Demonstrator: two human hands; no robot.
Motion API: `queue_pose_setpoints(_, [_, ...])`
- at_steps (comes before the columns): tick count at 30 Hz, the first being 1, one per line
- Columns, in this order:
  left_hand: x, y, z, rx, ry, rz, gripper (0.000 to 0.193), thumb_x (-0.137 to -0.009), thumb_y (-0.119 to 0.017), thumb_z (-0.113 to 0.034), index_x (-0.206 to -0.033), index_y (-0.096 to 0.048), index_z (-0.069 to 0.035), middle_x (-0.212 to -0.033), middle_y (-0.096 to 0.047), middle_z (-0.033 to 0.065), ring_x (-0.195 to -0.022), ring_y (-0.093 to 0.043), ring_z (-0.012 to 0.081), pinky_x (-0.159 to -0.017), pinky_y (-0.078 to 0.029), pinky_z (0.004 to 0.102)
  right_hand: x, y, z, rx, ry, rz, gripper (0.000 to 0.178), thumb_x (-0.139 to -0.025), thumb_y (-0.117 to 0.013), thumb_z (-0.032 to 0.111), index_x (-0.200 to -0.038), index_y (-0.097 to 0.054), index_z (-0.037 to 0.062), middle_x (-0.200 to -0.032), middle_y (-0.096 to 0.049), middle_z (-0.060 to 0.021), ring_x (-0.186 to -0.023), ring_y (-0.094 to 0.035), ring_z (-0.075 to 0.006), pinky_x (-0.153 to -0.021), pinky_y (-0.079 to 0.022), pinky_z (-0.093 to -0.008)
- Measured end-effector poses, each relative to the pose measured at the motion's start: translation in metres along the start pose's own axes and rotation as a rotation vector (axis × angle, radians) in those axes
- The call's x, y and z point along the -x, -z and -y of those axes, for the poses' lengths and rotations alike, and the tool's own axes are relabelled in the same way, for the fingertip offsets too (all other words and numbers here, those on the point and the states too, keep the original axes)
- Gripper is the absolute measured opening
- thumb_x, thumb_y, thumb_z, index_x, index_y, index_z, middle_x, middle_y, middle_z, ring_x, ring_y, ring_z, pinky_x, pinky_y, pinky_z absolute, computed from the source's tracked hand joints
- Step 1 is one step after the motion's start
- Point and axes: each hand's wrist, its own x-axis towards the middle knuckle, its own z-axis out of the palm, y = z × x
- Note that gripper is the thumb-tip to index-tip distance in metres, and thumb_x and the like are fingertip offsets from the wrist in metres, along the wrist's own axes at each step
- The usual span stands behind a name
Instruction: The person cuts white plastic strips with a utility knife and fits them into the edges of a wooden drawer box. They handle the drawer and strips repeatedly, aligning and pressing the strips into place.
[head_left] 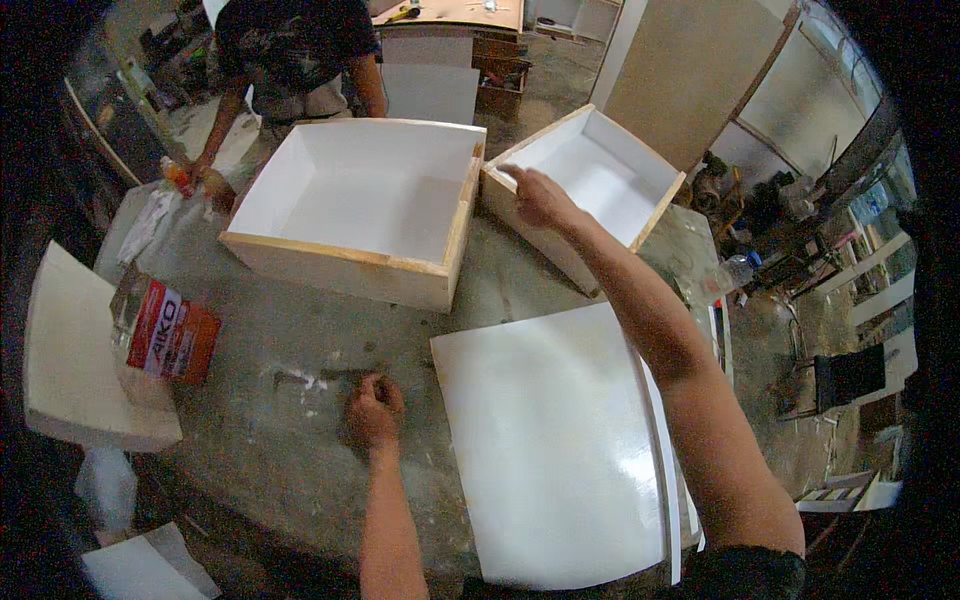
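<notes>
Two open wooden boxes with white-lined insides stand on the grey worktable [330, 340]. My right arm reaches across to the right-hand box [655, 222]. At that box's left corner, my right hand [541, 198] is closed on the wooden rim, its fingertips partly hidden. The larger box [340, 273] stands just left of it. My left hand [375, 408] is curled closed low over the table, near some white smears; whatever is inside its fingers is hidden. A glossy white sheet [550, 450] lies between my forearms, its right side under my right arm.
At the left stand a red and white tin [172, 335] and a pale curved panel [75, 350]. Another person [300, 60] leans over the far left side, one hand near an orange-capped bottle [177, 174]. A clear plastic bottle [730, 278] is at the right edge.
</notes>
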Motion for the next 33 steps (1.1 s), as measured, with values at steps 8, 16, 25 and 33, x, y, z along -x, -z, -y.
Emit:
queue_pose_setpoints(8, [0.001, 0.008, -0.004, -0.059, 0.106, 0.179, 0.049, -0.091, -0.059, -0.048, -0.120, -0.063, -0.008, -0.099, -0.071, 0.0209, -0.089, -0.068, 0.0410, -0.078, -0.054, 0.0517, -0.072, 0.007, -0.001, 0.286, -0.002, 0.063, 0.076, -0.078, -0.050, -0.006, -0.147, -0.041, 0.0231, -0.118, -0.064, -0.0210, -0.112, -0.062, -0.0393, -0.090, -0.053, -0.0481])
queue_pose_setpoints(16, [0.004, 0.011, -0.004, -0.113, 0.157, 0.289, 0.046, -0.092, -0.059, -0.042, -0.122, -0.063, -0.008, -0.102, -0.070, 0.0217, -0.095, -0.067, 0.0404, -0.084, -0.053, 0.0512, -0.081, 0.024, 0.009, 0.283, -0.098, 0.222, 0.076, -0.074, -0.058, -0.007, -0.145, -0.047, 0.0198, -0.130, -0.064, -0.0154, -0.116, -0.063, -0.0346, -0.092, -0.056, -0.0433])
queue_pose_setpoints(25, [0.001, 0.020, -0.014, -0.142, 0.165, 0.252, 0.038, -0.090, -0.062, -0.040, -0.119, -0.064, -0.015, -0.107, -0.070, 0.0165, -0.096, -0.067, 0.0395, -0.087, -0.052, 0.0502, -0.083, 0.028, 0.012, 0.442, 0.035, 0.162, 0.079, -0.076, -0.048, -0.008, -0.144, -0.050, 0.0316, -0.119, -0.069, -0.0132, -0.102, -0.068, -0.0338, -0.081, -0.056, -0.0445])
queue_pose_setpoints(33, [0.006, 0.000, 0.002, -0.112, 0.135, 0.233, 0.038, -0.088, -0.062, -0.040, -0.116, -0.062, -0.014, -0.101, -0.070, 0.0164, -0.095, -0.067, 0.0383, -0.082, -0.054, 0.0506, -0.091, 0.025, 0.016, 0.543, -0.024, 0.189, 0.079, -0.076, -0.052, -0.005, -0.143, -0.050, 0.0369, -0.117, -0.071, -0.0111, -0.100, -0.069, -0.0314, -0.079, -0.057, -0.0427])
